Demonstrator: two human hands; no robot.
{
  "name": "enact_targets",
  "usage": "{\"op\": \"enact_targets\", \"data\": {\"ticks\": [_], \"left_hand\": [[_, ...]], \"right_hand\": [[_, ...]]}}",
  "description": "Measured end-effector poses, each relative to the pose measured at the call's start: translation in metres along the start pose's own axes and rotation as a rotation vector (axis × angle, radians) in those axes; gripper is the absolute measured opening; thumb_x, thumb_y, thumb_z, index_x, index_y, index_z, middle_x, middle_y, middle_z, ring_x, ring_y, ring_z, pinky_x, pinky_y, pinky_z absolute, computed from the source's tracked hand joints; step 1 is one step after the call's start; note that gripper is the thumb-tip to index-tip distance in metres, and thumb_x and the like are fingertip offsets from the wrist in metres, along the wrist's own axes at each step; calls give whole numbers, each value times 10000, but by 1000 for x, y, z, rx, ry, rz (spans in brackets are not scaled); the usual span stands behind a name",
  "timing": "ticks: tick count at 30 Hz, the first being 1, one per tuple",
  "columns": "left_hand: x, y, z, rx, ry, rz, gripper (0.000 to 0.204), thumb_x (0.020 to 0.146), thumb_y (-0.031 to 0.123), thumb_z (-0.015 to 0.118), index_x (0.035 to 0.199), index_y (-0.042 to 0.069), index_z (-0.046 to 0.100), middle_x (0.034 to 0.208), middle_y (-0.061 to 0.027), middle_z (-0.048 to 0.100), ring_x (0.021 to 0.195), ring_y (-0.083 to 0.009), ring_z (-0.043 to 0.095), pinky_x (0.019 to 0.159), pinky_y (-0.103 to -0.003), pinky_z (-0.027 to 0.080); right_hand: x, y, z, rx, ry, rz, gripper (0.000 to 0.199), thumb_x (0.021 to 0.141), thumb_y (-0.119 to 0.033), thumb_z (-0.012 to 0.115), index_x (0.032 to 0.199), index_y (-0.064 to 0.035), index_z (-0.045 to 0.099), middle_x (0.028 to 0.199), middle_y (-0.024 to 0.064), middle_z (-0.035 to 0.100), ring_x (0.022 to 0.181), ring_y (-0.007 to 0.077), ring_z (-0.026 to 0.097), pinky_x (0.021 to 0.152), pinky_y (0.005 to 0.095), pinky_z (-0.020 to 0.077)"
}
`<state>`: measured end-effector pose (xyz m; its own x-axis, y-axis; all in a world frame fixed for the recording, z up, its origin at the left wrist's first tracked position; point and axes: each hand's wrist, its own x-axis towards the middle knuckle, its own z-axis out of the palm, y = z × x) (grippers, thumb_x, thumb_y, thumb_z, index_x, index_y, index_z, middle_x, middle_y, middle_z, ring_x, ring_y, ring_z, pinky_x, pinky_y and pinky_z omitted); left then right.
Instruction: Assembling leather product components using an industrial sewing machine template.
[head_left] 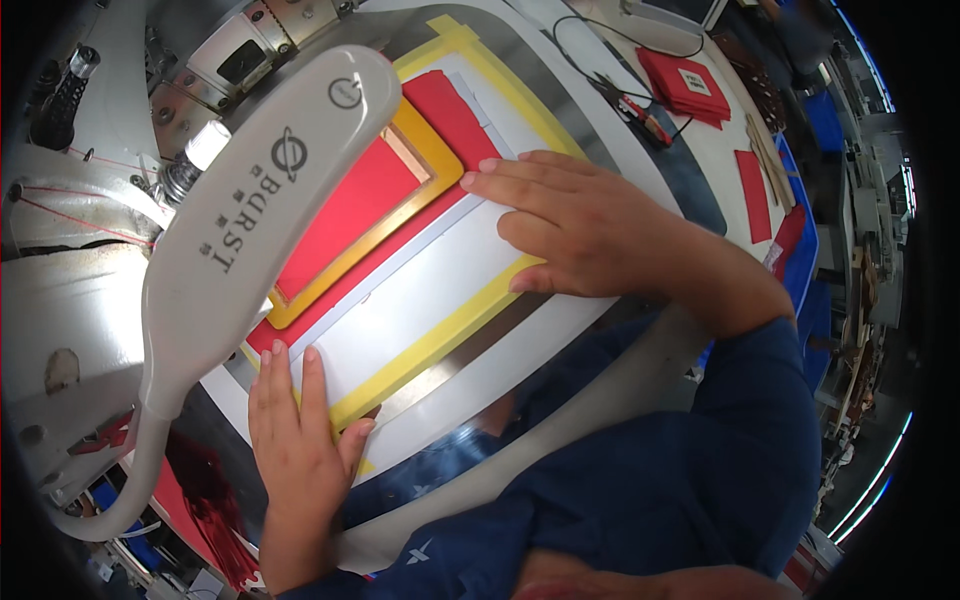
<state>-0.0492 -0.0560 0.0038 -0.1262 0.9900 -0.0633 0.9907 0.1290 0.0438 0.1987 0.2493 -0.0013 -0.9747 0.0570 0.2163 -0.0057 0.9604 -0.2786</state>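
Observation:
A flat white template with a yellow taped border [440, 335] lies on the machine table, with a red sheet [355, 205] and an orange frame [425, 135] under the lamp. My left hand [300, 430] lies flat on the template's near left corner, fingers together, thumb at the yellow edge. My right hand [570, 225] presses flat on the template's right side, fingers pointing left toward the red sheet. Neither hand grips anything.
A white gooseneck lamp [250, 200] stretches over the left of the template. The sewing machine head [80, 220] with red thread stands at the left. Red pieces [690, 85], a black cable and wooden sticks [768, 155] lie at the far right.

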Motion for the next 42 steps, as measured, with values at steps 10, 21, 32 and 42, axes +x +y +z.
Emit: {"op": "enact_targets", "data": {"ticks": [10,21,32,42], "left_hand": [[-1,1,2,-10,7,26,826,1060,672,489,1547,6,531,1559,-358,478,1404,-520,517,1148,-607,409],[-1,3,1,5,44,23,786,1066,642,521,1508,-7,558,1522,-355,513,1361,-527,551,1109,-594,444],[-7,3,-2,57,47,-13,792,1027,616,598,1503,-15,567,1489,-339,546,1311,-495,591,1068,-560,475],[2,4,-7,140,118,-59,850,919,584,717,1460,-58,588,1358,-225,663,1261,-419,628,1078,-505,459]], "right_hand": [[-2,-2,-4,-18,47,25,346,884,-304,827,987,-42,625,1310,223,682,1254,395,640,1119,506,473],[-2,2,5,-32,106,41,195,874,-119,790,948,-40,628,1388,241,666,1294,407,653,1143,512,494],[3,-3,6,6,9,89,218,852,-123,798,946,-30,624,1444,247,642,1315,416,639,1153,509,483],[1,-5,-5,-79,-38,98,228,860,-130,782,960,-44,596,1430,220,651,1322,404,629,1120,510,486]]}}
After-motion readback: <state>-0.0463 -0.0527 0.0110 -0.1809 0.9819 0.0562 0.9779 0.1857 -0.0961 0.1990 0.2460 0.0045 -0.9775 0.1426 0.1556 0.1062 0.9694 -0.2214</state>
